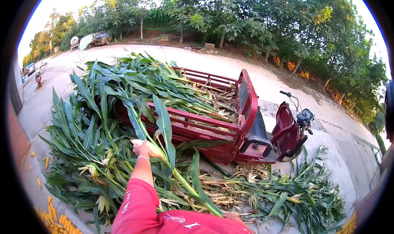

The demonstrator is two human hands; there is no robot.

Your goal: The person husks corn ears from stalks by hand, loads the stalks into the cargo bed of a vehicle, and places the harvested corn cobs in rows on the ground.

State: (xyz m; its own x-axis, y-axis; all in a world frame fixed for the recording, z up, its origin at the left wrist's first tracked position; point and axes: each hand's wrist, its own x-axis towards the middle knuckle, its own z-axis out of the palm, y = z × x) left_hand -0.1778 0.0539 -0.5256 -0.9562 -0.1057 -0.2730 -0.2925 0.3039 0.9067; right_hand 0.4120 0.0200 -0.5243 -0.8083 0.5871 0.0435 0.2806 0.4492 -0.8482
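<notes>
Corn stalks [139, 82], green and long-leaved, fill most of the bed of a red three-wheeled cart [223, 152] and droop over its rear and near side. Paler stalk ends and dry leaves lie between the slatted rails, close to the front panel. A heap of stalks [102, 174] lies on the ground [347, 152] alongside the cart, and a smaller leafy heap [301, 199] sits nearer its handlebar end. One stalk [189, 187] slants from the cart's side down to the person's red shirt [184, 225].

The left arm stretches forward from the body, and the fingers of the left hand [141, 147] are clamped around a pale, husk-covered ear [156, 150] against that slanting stalk; whether the two are joined is hard to make out. The right hand [232, 216] rests low by the stalk's bottom end, mostly hidden behind the shirt, so I cannot tell whether its fingers are apart or together. Yellow cobs [61, 222], piled at lower left, are cut off by the dark lens edge.
</notes>
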